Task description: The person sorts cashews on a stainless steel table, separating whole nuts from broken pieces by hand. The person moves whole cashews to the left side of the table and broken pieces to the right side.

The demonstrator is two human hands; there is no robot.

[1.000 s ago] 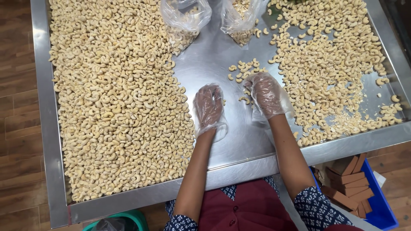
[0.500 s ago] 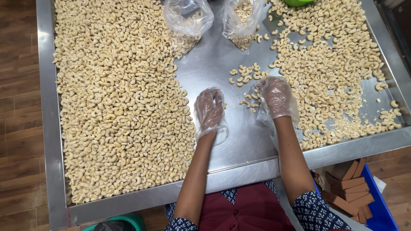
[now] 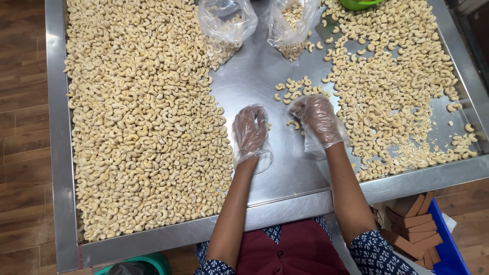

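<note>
On the stainless steel sorting table (image 3: 265, 183), rimmed on all sides and set over dark wood-plank flooring (image 3: 23, 127), your stock reads as follows. Left portion: one broad, dense bed of whole cashew kernels (image 3: 142, 127), reaching from the far edge almost to the near rim. Right portion: a thinner, scattered spread of cashews (image 3: 402, 86), with small broken pieces (image 3: 407, 153) gathered near the front edge. Centre: a bare steel lane, holding a small cluster of kernels (image 3: 300, 87) just beyond your hands. Your left hand (image 3: 249, 130), in a clear plastic glove, rests palm down on the bare steel, fingers extended and held close together, gripping nothing. Your right hand (image 3: 318, 119), gloved the same, sits just beside the small cluster, fingers curled inward over a few kernels; whether it pinches one cannot be told. Far edge: two clear plastic bags (image 3: 226, 20), mouths open, each part-filled with cashews, and a green container (image 3: 359, 4), mostly cut off. Below the table: a blue crate (image 3: 448, 254) of brown cartons at your right, a teal bin (image 3: 147, 262) at your left.
</note>
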